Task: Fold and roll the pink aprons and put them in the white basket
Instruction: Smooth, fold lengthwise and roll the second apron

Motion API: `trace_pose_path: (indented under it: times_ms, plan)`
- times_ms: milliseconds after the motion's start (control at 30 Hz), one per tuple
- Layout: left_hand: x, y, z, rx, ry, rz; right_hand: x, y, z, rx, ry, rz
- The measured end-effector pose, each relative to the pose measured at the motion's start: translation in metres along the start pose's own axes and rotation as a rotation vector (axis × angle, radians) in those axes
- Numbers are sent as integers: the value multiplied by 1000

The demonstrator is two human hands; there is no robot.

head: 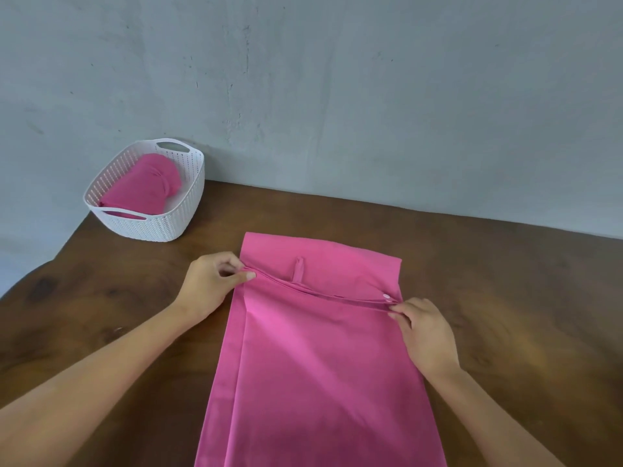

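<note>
left hand (209,284), right hand (424,332) pinch apron strap (320,293); white basket (161,227) beyond holds rolled apron (145,187).

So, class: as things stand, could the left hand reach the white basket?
Probably yes: only bare table lies between the left hand and the white basket, though it pinches the pink apron and must let go first.

Dark brown wooden bench (505,298) with visible grain and knots, rounded edge at left, set against a pale grey-blue plastered wall (337,79) with faint cracks and scuffs, soft even light
</note>
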State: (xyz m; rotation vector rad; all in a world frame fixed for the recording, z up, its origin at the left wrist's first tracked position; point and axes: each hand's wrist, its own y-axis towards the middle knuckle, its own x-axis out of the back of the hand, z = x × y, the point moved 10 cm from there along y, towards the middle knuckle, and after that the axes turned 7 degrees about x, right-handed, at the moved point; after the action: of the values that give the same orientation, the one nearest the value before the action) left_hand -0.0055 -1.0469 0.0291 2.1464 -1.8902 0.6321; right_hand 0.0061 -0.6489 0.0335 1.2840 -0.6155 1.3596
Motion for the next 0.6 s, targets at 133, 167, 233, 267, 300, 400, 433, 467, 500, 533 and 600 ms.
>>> trace_pose_path:
  times_ms: [133,167,233,267,300,400,433,467,500,533,600]
  plan:
    - [0,-15,4,37,22,-32,0,-11,-1,-28,49,-19]
    - [0,-20,5,47,25,-35,1,-15,-1,-29,59,-19]
    - [-2,-32,6,66,30,-43,5,-26,-2,-37,74,-18]
    - [-2,-40,7,75,28,-52,8,-32,-2,-35,77,-19]
    - [-4,-49,7,83,27,-63,11,-39,-1,-27,78,-24]
    - [-12,-81,6,105,11,-89,22,-68,-2,-11,87,-44]
    - [-16,-94,5,111,6,-96,26,-80,-3,-11,91,-51]
    - [-19,-106,5,118,6,-104,29,-91,-3,-9,92,-57]
    - [-23,-118,6,124,8,-110,33,-103,-4,-3,92,-63]
    - [-27,-131,6,132,12,-112,36,-115,-5,4,93,-70]
    - [-35,-157,8,140,25,-112,45,-141,-5,17,93,-83]
